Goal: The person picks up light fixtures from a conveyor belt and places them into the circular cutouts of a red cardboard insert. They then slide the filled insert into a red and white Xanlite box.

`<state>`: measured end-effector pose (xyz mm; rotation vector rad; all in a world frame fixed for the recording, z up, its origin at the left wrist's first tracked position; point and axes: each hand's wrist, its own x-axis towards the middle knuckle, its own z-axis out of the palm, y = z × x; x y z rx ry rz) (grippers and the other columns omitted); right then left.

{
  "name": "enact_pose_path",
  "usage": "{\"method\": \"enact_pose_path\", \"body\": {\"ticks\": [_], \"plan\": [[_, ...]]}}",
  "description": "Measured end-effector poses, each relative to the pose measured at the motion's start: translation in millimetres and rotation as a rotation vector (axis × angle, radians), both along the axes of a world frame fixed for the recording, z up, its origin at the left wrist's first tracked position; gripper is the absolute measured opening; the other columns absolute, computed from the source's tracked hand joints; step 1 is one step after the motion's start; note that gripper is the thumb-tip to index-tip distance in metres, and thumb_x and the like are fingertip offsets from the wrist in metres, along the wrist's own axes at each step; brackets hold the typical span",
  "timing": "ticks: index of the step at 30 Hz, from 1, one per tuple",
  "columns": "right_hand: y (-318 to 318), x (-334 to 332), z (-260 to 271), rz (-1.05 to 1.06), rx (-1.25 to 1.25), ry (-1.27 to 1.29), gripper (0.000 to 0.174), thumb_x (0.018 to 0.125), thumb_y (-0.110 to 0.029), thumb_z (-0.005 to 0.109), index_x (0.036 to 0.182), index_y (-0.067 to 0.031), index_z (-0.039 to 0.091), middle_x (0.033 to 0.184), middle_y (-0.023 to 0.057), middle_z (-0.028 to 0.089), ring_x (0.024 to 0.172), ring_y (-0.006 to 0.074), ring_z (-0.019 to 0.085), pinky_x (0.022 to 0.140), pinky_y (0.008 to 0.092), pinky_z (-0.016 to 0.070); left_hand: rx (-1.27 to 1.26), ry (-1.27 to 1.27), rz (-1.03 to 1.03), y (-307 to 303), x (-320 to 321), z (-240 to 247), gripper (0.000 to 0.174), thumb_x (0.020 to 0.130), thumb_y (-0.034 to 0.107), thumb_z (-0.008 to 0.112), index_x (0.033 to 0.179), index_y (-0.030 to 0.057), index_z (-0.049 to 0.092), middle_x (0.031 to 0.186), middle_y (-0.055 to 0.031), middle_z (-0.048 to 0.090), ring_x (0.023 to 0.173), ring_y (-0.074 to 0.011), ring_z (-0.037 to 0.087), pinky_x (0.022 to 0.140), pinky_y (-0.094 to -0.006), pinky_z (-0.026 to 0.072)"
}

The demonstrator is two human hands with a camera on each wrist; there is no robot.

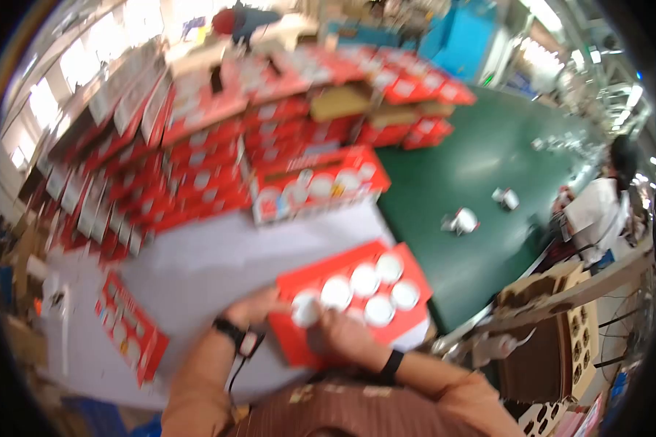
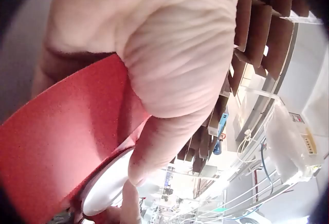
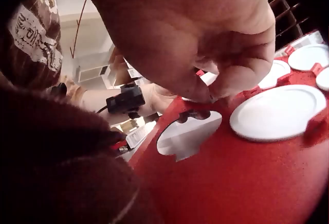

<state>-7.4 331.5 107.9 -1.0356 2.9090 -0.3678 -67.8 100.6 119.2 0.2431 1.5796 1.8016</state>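
A red card sheet (image 1: 299,280) with round cut-outs lies on the table in front of me, several white cups (image 1: 365,280) showing as flat discs in it. My left hand (image 1: 259,306) grips the sheet's left edge, fingers underneath and thumb on top. In the left wrist view that thumb touches the rim of a white cup (image 2: 109,183). With curled fingers, my right hand (image 1: 346,336) pinches the same cup at the sheet's left side; its fingertips partly hide it. The right wrist view shows an open notched cut-out next to a seated cup (image 3: 277,112).
Red printed boxes (image 1: 204,156) are stacked across the back and left. One printed box (image 1: 321,182) stands ahead of the sheet, and a flat printed card (image 1: 130,328) lies left. On the green table (image 1: 444,182) are two white cups (image 1: 465,220). Brown cardboard dividers (image 1: 579,342) stand at right.
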Motion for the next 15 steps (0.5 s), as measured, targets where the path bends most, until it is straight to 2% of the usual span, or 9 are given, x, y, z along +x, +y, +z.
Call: {"method": "enact_pose_path", "body": {"ticks": [1, 2, 3, 6, 11, 13, 15], "plan": [[1.0, -2.1, -11.2, 0.015, -0.158, 0.106, 0.057, 0.081, -0.008, 0.047, 0.133, 0.0103, 0.032, 0.09, 0.0193, 0.055, 0.072, 0.0292, 0.06, 0.059, 0.0369, 0.0516, -0.046, -0.005, 0.041, 1.4, 0.2, -0.9, 0.057, 0.078, 0.014, 0.067, 0.13, 0.0051, 0.045, 0.123, -0.0051, 0.055, 0.11, -0.0168, 0.052, 0.097, -0.0327, 0.0397], [0.5, -1.5, -9.9, -0.014, -0.139, -0.007, 0.057, 0.081, -0.008, 0.048, 0.132, 0.009, 0.033, 0.09, 0.0187, 0.054, 0.077, 0.0289, 0.06, 0.062, 0.0345, 0.0517, -0.055, -0.085, 0.016, -1.3, -3.8, -11.5, 0.054, 0.079, 0.011, 0.066, 0.129, 0.0049, 0.047, 0.123, -0.0057, 0.055, 0.111, -0.0174, 0.052, 0.097, -0.0329, 0.0397], [0.6, -0.1, 4.6, -0.027, -0.16, -0.069, 0.056, 0.081, -0.009, 0.049, 0.133, 0.0075, 0.033, 0.09, 0.0182, 0.052, 0.078, 0.0299, 0.06, 0.062, 0.0346, 0.052, -0.071, -0.184, -0.003, -4.0, -6.9, -21.6, 0.051, 0.08, 0.008, 0.065, 0.128, 0.0047, 0.048, 0.124, -0.0062, 0.055, 0.112, -0.018, 0.052, 0.098, -0.0331, 0.0397], [3.5, -1.9, 7.6, -0.073, -0.223, -0.103, 0.056, 0.084, -0.012, 0.05, 0.133, 0.0075, 0.032, 0.091, 0.0178, 0.052, 0.081, 0.0302, 0.059, 0.061, 0.0347, 0.0522, -0.035, -0.251, -0.004, -3.5, -12.5, -32.1, 0.047, 0.081, 0.003, 0.063, 0.125, 0.0029, 0.049, 0.123, -0.0082, 0.055, 0.111, -0.019, 0.053, 0.097, -0.0348, 0.0414], [2.7, -3.6, -2.2, -0.009, -0.26, -0.107, 0.058, 0.084, -0.016, 0.053, 0.132, 0.0081, 0.032, 0.092, 0.0188, 0.052, 0.083, 0.0313, 0.059, 0.062, 0.0359, 0.0523, -0.038, -0.259, -0.012, 0.2, -12.8, -35.1, 0.047, 0.081, 0.003, 0.062, 0.126, 0.0033, 0.048, 0.124, -0.0086, 0.055, 0.112, -0.0189, 0.053, 0.096, -0.0348, 0.0423], [-0.5, -6.2, -5.9, -0.064, -0.368, -0.208, 0.058, 0.085, -0.021, 0.057, 0.131, 0.0058, 0.035, 0.093, 0.0202, 0.054, 0.074, 0.0349, 0.06, 0.057, 0.0384, 0.0523, -0.034, -0.224, -0.014, 1.3, -12.5, -35.6, 0.046, 0.08, 0.006, 0.064, 0.124, 0.0031, 0.051, 0.121, -0.0079, 0.057, 0.109, -0.0173, 0.053, 0.094, -0.032, 0.0419], [-0.1, -6.9, -2.9, -0.054, -0.321, -0.202, 0.059, 0.085, -0.022, 0.057, 0.132, 0.005, 0.035, 0.093, 0.0206, 0.054, 0.075, 0.0346, 0.061, 0.056, 0.0387, 0.0523, -0.044, -0.174, -0.028, 2.5, -12.6, -30.6, 0.046, 0.081, 0.006, 0.064, 0.125, 0.0032, 0.05, 0.122, -0.008, 0.056, 0.11, -0.0173, 0.053, 0.094, -0.0318, 0.042]]}}
